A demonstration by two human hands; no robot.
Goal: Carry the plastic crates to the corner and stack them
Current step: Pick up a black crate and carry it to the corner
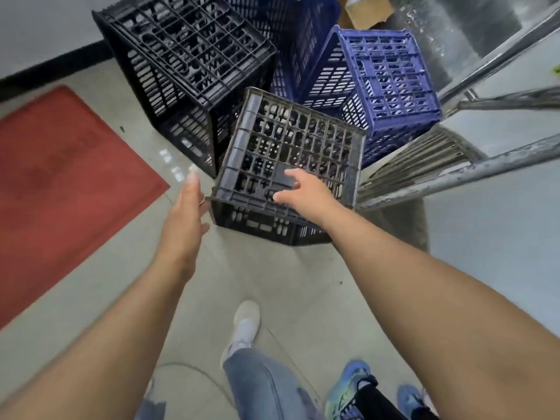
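A small black crate (291,140) stands upside down on the floor, its grid bottom facing up. My right hand (306,190) rests on its near top edge with fingers spread, not closed around anything. My left hand (185,213) is flat and open just left of the crate's near corner, almost touching it. Behind it a taller stack of black crates (181,62) stands upside down. A blue crate (391,77) stands to the right, with another blue crate (291,28) behind.
A red mat (57,183) lies on the floor at left. A metal rack frame (454,174) runs close along the right of the crates. A cardboard box (368,9) sits at the back. Another person's blue shoes (351,389) are at the bottom right.
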